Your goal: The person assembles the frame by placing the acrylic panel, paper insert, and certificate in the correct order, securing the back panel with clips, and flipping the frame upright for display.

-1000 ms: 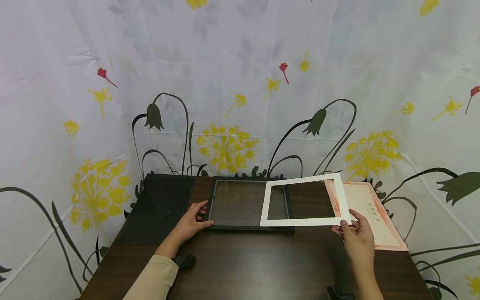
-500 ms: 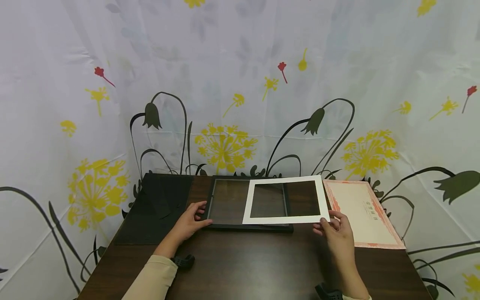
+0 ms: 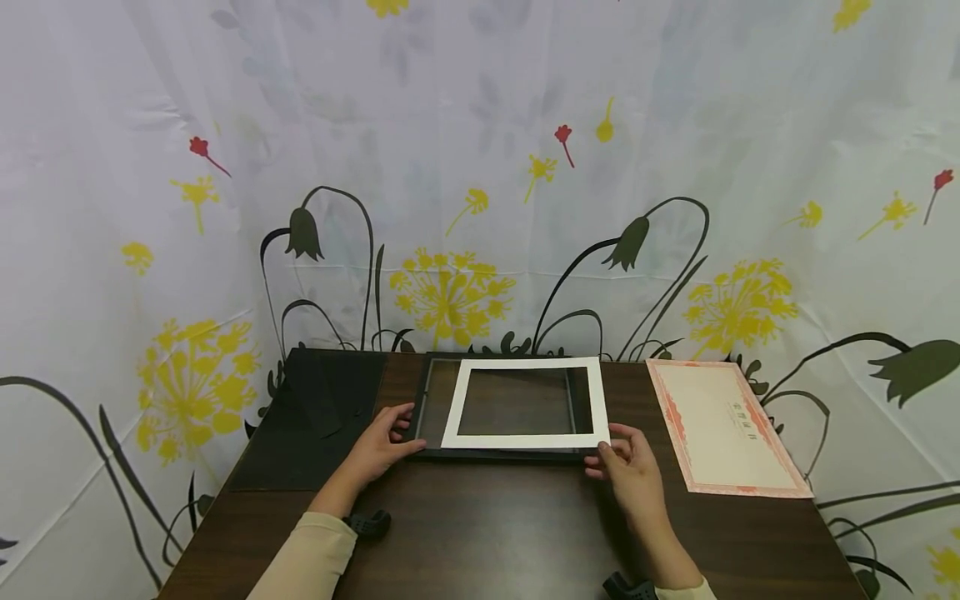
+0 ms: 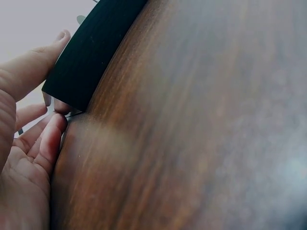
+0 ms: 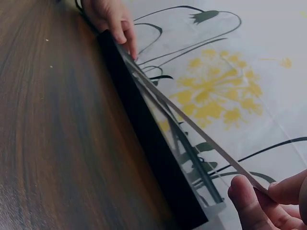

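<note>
A black picture frame [image 3: 498,457] with a glassy pane lies flat on the table. My left hand [image 3: 378,446] holds its near left corner, the thumb [image 4: 36,67] on the rim and the other fingers curled at the side. Above the frame is a white mat board [image 3: 525,442] with a rectangular window. My right hand [image 3: 630,471] pinches the mat's near right corner between thumb and fingers. In the right wrist view, the mat [image 5: 206,136] slants up from the far end of the frame [image 5: 148,139], its held corner raised clear of the rim.
At the left lies a black backing board [image 3: 300,433] with a stand flap. A cream certificate sheet [image 3: 720,429] with an orange-red border lies at the right. Behind the dark wooden table [image 3: 495,533] hangs a white floral curtain [image 3: 480,167].
My right hand has carried the white mat leftward, from over the certificate's edge to above the frame, and slightly lower. The left hand has stayed at the frame's corner.
</note>
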`<state>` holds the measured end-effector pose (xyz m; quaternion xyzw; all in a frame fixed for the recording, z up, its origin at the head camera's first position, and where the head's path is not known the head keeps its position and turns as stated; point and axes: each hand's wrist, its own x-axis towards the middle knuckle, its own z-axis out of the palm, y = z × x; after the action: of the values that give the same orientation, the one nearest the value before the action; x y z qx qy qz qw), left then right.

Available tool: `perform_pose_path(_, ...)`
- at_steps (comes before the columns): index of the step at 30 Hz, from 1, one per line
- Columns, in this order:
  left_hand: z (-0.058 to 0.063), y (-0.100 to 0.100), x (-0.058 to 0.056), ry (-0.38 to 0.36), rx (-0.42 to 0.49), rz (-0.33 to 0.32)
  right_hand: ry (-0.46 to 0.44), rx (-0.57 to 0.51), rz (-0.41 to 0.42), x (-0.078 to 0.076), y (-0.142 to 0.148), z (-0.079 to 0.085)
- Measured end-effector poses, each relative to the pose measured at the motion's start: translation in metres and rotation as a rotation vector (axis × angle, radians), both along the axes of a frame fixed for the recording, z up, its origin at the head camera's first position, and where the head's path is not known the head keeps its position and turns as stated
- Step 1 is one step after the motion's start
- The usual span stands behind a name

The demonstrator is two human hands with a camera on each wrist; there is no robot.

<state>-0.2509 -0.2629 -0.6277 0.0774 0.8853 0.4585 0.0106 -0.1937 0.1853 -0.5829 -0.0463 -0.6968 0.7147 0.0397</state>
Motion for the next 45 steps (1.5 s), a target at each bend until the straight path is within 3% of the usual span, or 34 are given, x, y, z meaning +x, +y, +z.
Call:
perform_pose_path(16, 0.0, 0.001, 0.0, 0.01, 0.001, 0.002, -0.02, 0.057, 0.055, -0.013, -0.022, -0.02)
perform_pose_path(23, -0.004, 0.001, 0.001, -0.001, -0.003, 0.002, -0.074, 0.096, 0.084, -0.012, -0.025, -0.026)
perform_pose_path(30, 0.0, 0.001, 0.0, 0.011, -0.012, 0.007, -0.122, 0.121, 0.113, -0.016, -0.024, -0.032)
perform_pose_path(35, 0.001, 0.002, -0.001, 0.009, 0.001, 0.004, -0.076, 0.333, 0.056, -0.017, -0.022, -0.036)
perform_pose_path(40, -0.001, 0.001, -0.001, 0.018, -0.001, 0.004, 0.047, 0.6, -0.004, -0.016, -0.019, -0.039)
perform_pose_path(45, -0.001, 0.001, -0.003, 0.014, -0.008, 0.005, 0.144, 0.697, 0.005, -0.017, -0.016, -0.042)
